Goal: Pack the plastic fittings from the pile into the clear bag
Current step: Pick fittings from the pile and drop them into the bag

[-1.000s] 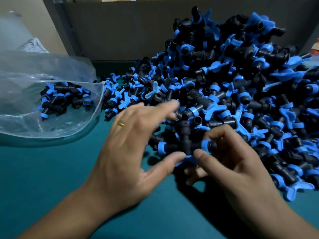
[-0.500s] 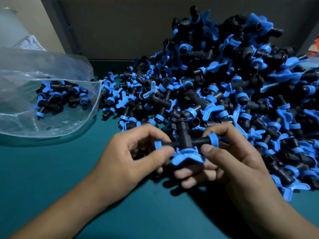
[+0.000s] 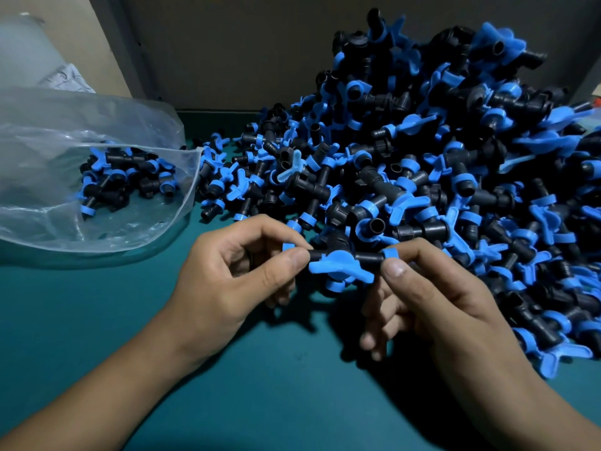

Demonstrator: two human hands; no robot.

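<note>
- Left hand [image 3: 224, 281] and right hand [image 3: 432, 307] — each pinching one end of a black-and-blue fitting [image 3: 341, 265], above the green table [image 3: 97, 336].
- Pile [image 3: 439, 177] far right (just behind fitting).
- Clear bag [image 3: 97, 177] far left — holding some fittings.

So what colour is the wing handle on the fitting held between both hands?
Bright blue, on a black body; the head view shows the wing handle clearly.

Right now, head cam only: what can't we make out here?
- Pile: its right side runs off the frame edge, so no count.
- Clear bag: cut off at the left edge; creased film blurs the fittings inside.
- Held fitting: both ends hidden by left hand and right hand fingertips.
</note>
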